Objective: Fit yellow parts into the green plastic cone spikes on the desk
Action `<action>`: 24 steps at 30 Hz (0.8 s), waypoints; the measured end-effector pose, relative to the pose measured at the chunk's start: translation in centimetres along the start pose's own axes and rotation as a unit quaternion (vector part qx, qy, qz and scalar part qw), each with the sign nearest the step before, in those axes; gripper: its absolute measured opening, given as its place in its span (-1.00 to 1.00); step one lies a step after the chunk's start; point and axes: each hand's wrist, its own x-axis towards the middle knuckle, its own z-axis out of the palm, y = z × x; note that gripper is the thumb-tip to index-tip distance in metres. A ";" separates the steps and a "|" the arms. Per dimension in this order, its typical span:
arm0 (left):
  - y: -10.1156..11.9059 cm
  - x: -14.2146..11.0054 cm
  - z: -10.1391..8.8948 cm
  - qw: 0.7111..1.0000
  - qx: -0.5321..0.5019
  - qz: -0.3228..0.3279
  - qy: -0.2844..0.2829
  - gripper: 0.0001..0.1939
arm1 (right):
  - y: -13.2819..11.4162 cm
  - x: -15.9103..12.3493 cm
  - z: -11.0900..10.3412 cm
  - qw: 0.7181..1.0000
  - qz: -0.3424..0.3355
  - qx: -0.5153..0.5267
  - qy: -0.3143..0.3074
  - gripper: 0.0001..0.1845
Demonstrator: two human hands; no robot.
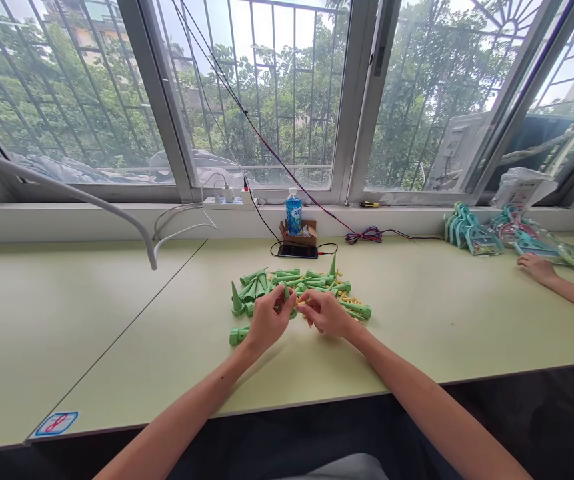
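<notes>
On the table (427, 333), a heap of cones (301, 288) is placed at the centre, pegs (351, 299) being mixed among them and a single cone (238, 336) set at near left. Behind the heap, a phone (297, 251) is laid before a box (300, 241) in which a bottle (294, 215) is stood; a bundled cable (364, 235) is placed to the right, hangers (469, 230) at the far right. A power strip (217, 202) is set on the sill (417, 217) behind, left of the bottle.

The desk (447, 320) carries green cones (323, 280) heaped with yellow pieces (349, 299). A phone (297, 251) lies behind the heap; teal items (481, 238) lie far right.
</notes>
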 end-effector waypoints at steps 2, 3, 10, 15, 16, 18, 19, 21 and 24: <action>0.0 0.0 0.0 1.000 0.005 0.001 -0.003 -0.74 | 0.0 0.0 0.0 1.000 -0.003 -0.006 0.000 -0.69; 0.0 0.0 0.0 1.000 0.006 0.001 -0.005 -0.75 | -0.1 0.0 0.0 1.000 -0.004 -0.013 0.001 -0.66; 0.0 -0.1 0.0 1.000 0.001 -0.003 -0.007 -0.75 | -0.6 0.1 -0.2 0.999 0.003 -0.043 0.008 -0.52; 0.2 0.0 -0.1 1.000 -0.003 -0.006 0.008 -0.76 | -0.6 0.0 -0.1 1.000 0.004 -0.010 0.009 -0.66; 0.2 0.0 -0.1 1.000 -0.003 -0.007 0.009 -0.76 | -0.5 0.0 -0.1 1.000 0.004 -0.004 0.007 -0.67; 0.2 0.0 -0.2 1.000 0.000 -0.007 0.009 -0.76 | -0.4 0.0 -0.1 1.000 0.008 0.003 0.002 -0.69; 0.2 0.0 -0.2 1.000 0.002 -0.006 0.009 -0.76 | -0.4 0.0 -0.1 1.000 0.009 0.004 0.000 -0.70; 0.2 0.0 -0.2 1.000 0.004 -0.001 0.005 -0.75 | -0.3 0.0 -0.1 1.000 0.008 -0.002 0.000 -0.68; 0.2 -0.1 -0.2 1.000 0.002 0.008 -0.004 -0.75 | -0.2 0.1 0.0 1.000 -0.003 -0.027 0.007 -0.61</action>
